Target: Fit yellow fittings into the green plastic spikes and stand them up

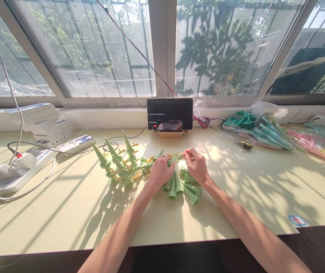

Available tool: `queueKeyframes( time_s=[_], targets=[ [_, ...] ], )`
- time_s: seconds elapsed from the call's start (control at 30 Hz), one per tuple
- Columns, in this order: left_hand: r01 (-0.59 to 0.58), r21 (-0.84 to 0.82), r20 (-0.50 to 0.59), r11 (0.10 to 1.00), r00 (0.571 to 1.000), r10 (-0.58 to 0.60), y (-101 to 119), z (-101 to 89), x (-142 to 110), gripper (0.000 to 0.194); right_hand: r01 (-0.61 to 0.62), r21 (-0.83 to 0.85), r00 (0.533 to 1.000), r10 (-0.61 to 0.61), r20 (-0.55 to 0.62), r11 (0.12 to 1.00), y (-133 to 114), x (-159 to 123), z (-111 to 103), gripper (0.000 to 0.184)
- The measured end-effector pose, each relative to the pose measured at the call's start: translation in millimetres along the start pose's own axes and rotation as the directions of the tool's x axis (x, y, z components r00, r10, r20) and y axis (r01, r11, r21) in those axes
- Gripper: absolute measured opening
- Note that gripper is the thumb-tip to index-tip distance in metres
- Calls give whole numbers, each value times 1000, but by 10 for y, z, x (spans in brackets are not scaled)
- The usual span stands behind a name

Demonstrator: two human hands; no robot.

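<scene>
My left hand (162, 170) is closed over the middle of a pile of green plastic parts. Between its thumb and fingers shows the tip of a green cone-shaped spike (173, 157). Close by on the right, my right hand (197, 167) pinches at a small piece too little to make out. Hollow green cones (172, 192) lie below the hands, their open ends facing me. Short green parts (185, 175) are beside them, partly under the right hand. To the left, several assembled green spikes (128, 148) stand upright with yellow pegs (135, 176) sticking out. More small yellow pieces are partly hidden behind my left hand.
A tablet (169, 108) with a phone (170, 126) before it stands by the window. At left are white boxes (41, 123) and a power strip (27, 180) with cables. Bagged teal parts (267, 132), pink parts (310, 144) and a black-and-yellow tool (246, 145) lie right.
</scene>
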State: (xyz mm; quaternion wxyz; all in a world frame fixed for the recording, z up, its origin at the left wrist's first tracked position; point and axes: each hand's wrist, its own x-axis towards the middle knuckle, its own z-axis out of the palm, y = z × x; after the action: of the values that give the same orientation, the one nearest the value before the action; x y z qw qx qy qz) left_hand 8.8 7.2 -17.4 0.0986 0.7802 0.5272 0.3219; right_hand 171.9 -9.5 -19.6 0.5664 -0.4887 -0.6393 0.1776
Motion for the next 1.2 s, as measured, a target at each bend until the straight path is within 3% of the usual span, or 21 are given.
queueKeyframes(
  time_s=[0.23,0.47,1.2],
  targets=[
    [112,-245,-55,963,990,-129,22,-40,39,25,-2,-2,1000,2,-18,1000,8,-2,11,22],
    [282,-493,52,823,954,-296,21,-51,62,32,37,-14,999,-37,-11,999,-10,-14,15,19],
    [199,-519,25,831,976,-217,37,-30,37,27,74,-32,991,-69,117,997,-18,-22,23,19]
  ],
)
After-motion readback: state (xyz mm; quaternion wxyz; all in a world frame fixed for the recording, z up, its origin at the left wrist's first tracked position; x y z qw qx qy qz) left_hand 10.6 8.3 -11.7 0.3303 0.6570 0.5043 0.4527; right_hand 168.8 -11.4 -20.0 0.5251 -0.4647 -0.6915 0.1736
